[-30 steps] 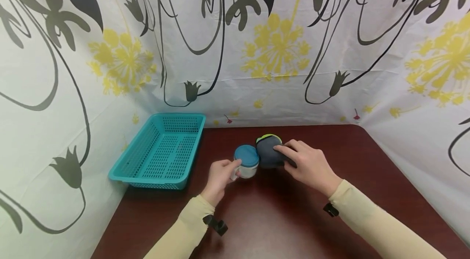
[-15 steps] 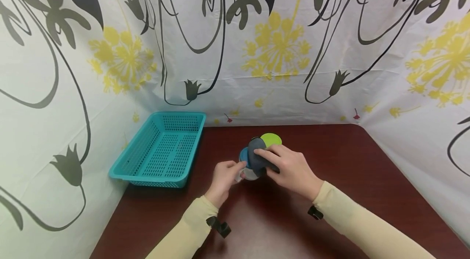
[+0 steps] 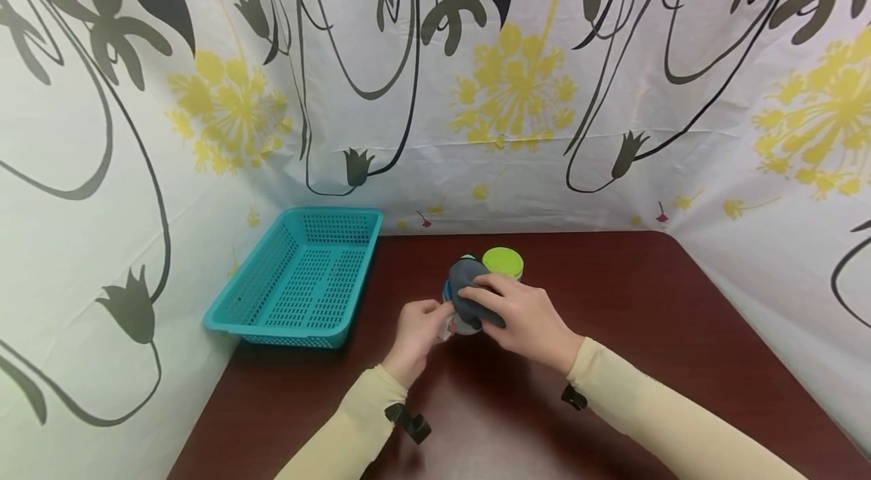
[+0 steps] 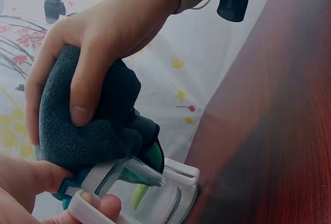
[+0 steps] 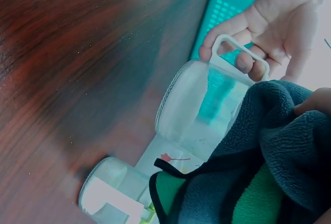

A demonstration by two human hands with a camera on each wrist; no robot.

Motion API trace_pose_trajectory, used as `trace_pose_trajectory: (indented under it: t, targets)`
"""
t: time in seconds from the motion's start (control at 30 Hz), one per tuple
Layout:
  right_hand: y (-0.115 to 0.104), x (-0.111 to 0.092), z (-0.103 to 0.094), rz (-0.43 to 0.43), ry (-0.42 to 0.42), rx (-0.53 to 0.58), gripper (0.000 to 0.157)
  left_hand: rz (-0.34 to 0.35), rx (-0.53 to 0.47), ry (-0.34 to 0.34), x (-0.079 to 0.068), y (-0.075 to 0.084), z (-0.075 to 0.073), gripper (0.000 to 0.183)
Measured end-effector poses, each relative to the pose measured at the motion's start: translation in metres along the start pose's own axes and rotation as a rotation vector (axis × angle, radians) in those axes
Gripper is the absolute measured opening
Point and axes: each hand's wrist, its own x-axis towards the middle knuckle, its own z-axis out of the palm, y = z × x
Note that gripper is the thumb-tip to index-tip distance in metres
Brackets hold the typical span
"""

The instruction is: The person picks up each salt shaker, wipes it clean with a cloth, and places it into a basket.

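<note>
A clear glass jar (image 5: 189,100) with a blue lid (image 3: 446,291) and a white handle (image 5: 225,39) stands near the middle of the table. My left hand (image 3: 416,332) grips that handle, fingers curled through it and thumb up by the lid. Bunched in my right hand (image 3: 520,314) is a dark grey cloth (image 3: 469,295), fuzzy, with green on its other side. The cloth drapes over the lid and hides most of it. Right behind stands a second jar (image 5: 111,188) with a lime green lid (image 3: 503,261).
A turquoise plastic basket (image 3: 238,332) with perforated sides stands at the back left of the dark red wooden table (image 3: 612,283). Floral-printed white fabric (image 3: 435,125) hangs behind the table and along both sides.
My right hand has carried the cloth left, from beside the blue-lidded jar and over the green lid onto the blue lid. The green lid is now uncovered. My left hand keeps its grip.
</note>
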Motion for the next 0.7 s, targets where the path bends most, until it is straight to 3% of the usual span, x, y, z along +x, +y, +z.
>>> trace_pose_trajectory:
  t: [0.5, 0.7]
  targets:
    - [0.012, -0.008, 0.002, -0.005, -0.089, -0.163, 0.064, 0.020, 0.033, -0.012, -0.006, -0.003, -0.004, 0.039]
    - [0.028, -0.015, -0.001, 0.049, -0.097, -0.199, 0.065, 0.021, 0.053, -0.009, -0.006, -0.004, -0.007, 0.042]
